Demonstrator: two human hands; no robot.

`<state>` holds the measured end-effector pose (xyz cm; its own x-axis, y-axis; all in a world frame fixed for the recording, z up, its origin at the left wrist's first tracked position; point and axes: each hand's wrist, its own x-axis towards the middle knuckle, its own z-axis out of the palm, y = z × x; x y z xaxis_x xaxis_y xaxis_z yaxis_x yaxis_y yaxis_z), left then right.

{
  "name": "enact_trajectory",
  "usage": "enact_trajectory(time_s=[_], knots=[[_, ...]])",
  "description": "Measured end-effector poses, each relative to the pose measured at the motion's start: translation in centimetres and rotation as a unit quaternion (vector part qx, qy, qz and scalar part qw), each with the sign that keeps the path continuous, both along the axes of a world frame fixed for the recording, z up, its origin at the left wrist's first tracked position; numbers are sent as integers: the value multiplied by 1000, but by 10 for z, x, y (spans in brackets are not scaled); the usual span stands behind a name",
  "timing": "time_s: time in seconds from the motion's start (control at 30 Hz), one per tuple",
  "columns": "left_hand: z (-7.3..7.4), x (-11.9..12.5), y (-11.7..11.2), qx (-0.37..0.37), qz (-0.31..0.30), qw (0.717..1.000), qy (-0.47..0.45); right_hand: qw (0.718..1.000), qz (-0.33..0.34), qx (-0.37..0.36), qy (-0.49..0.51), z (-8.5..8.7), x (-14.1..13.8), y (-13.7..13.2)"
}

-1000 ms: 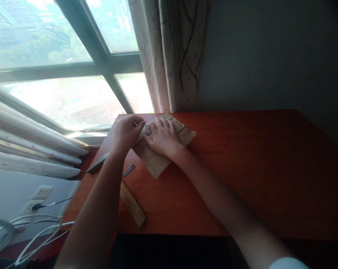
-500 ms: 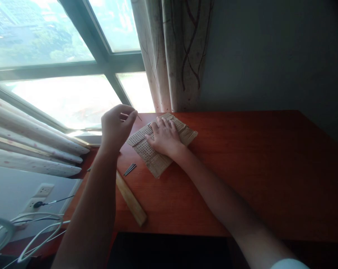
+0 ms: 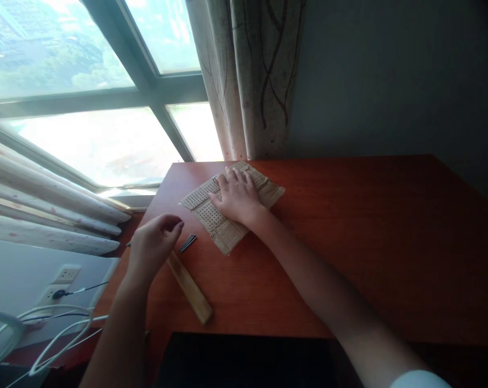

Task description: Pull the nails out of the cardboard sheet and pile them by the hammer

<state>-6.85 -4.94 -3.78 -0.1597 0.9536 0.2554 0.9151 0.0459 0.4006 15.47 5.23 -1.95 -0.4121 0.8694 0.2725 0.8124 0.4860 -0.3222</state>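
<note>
My right hand lies flat with fingers spread on a creased brown cardboard sheet, which carries rows of small dark dots or holes. To the left, my left hand hovers above the table with thumb and fingers pinched together. Whatever is between its fingertips is too small to make out. Just right of that hand, a few thin dark metal pins, perhaps nails, lie side by side. A flat wooden strip lies slanted below them, its far end close to my left wrist.
The reddish-brown table runs to a grey wall on the right. A window and curtains stand behind and to the left. White cables and a wall socket are at lower left, beside the table.
My left hand has moved down and slightly left, away from the cardboard sheet. The thin stick-like piece seen earlier at its fingertips no longer shows. My right hand stays on the sheet.
</note>
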Motion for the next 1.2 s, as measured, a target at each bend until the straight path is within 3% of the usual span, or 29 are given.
enact_trajectory(time_s=[0.17,0.63,0.97,1.2], knots=[[-12,3,-12,-67,-25,997,42,1000,1,-6,0,0,0,0],[-7,7,-15,-76,-13,996,39,1000,4,-23,1,0,1,0],[-3,7,-9,47,24,998,-32,1000,4,-12,2,-1,0,0],[17,26,11,118,18,988,-97,1000,4,-16,1,0,0,0]])
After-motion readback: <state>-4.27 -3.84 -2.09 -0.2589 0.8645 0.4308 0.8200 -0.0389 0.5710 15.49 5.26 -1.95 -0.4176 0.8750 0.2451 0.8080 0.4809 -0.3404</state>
